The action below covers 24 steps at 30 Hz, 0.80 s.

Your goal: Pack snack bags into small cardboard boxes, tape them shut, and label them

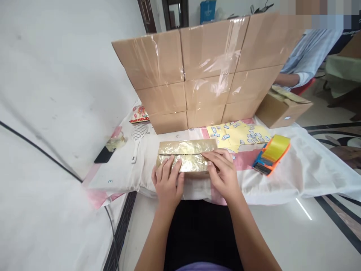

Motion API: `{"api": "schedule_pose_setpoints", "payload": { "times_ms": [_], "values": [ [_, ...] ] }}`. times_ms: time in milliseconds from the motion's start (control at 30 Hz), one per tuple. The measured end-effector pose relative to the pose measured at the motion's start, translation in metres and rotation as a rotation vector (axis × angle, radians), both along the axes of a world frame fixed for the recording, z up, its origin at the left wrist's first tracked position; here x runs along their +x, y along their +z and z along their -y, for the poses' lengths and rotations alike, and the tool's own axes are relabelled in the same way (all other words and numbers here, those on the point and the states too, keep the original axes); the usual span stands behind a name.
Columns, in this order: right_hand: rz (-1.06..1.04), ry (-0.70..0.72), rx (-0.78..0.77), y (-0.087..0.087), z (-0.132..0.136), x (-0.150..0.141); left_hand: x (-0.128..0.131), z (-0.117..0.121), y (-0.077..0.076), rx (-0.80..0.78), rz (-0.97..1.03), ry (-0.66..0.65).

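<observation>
A flat box wrapped in shiny gold paper lies on a white cloth spread over the floor. My left hand rests flat on the near flap of gold paper, fingers stretched out. My right hand presses the flap's right part with fingers extended and close together, fingertips at the seam where the two flaps meet. Neither hand holds anything lifted.
An orange tape dispenser with yellow tape sits to the right. A yellow sticker sheet lies behind the box. A wall of taped cardboard stands at the back, with an open carton, a white slotted scoop, a snack packet, and another person's sleeve.
</observation>
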State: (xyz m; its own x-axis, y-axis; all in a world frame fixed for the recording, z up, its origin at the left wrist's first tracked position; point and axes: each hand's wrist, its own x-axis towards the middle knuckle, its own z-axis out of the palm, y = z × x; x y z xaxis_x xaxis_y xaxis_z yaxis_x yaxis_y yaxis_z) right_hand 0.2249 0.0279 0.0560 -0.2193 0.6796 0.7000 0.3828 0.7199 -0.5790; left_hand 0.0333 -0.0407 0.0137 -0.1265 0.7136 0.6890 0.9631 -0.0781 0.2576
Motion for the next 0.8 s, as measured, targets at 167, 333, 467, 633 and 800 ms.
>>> {"api": "schedule_pose_setpoints", "payload": {
  "times_ms": [167, 333, 467, 633, 800],
  "values": [
    [-0.092, 0.058, -0.067, 0.001, -0.012, -0.002, 0.000, -0.002, -0.027, 0.346, -0.006, -0.049],
    [-0.274, 0.115, -0.229, 0.006, -0.030, -0.004, -0.004, -0.014, -0.025, 0.342, -0.002, -0.082],
    [-0.444, 0.153, -0.395, 0.020, -0.051, 0.003, -0.004, -0.017, -0.029, 0.348, -0.016, -0.056],
    [-0.393, 0.101, -0.517, 0.045, -0.065, 0.033, 0.001, -0.022, -0.038, 0.399, -0.008, -0.017],
    [-0.149, 0.061, -0.695, 0.038, -0.049, 0.049, 0.004, -0.030, -0.038, 0.412, 0.007, 0.014]
  ]
}}
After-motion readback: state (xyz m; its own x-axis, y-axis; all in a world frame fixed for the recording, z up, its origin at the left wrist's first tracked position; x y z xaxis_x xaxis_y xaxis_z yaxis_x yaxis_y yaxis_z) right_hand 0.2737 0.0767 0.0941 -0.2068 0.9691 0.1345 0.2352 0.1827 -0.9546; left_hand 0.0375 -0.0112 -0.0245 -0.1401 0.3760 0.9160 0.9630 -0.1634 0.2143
